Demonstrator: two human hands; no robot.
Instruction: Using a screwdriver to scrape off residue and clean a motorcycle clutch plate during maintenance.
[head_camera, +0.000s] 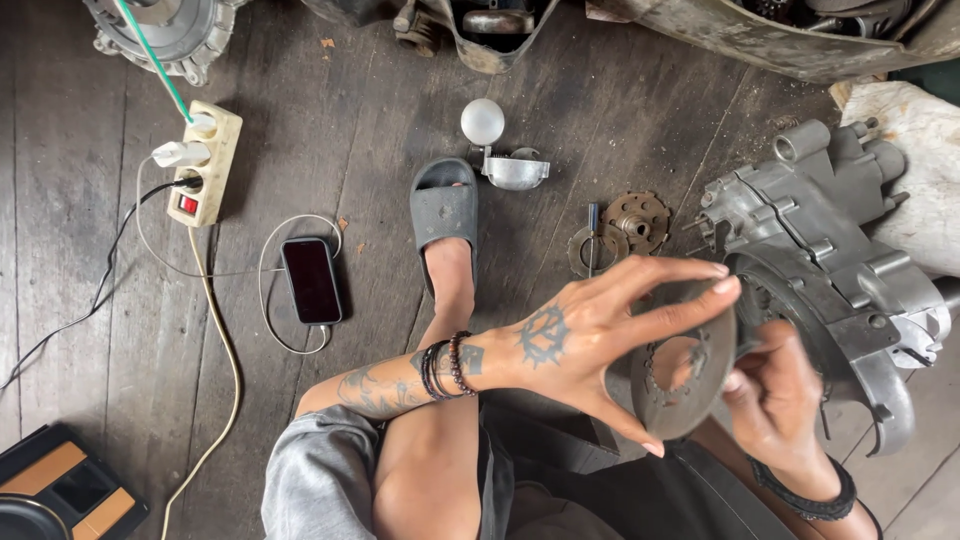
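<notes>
My left hand (590, 335) reaches across from the left, fingers spread around the edge of a grey metal ring-shaped disc (690, 365) with a toothed inner hole. My right hand (780, 395) holds the same disc from its right side, thumb against its rim. The disc is held upright above my lap, just in front of a grey engine case (830, 260) lying on the floor at the right.
Two round gear-like parts (630, 222) and a screwdriver (592, 240) lie on the dark wooden floor beyond my hands. A phone (311, 280) charges from a power strip (207, 165) at the left. My foot wears a grey slipper (445, 210). A metal cup (515, 170) sits behind it.
</notes>
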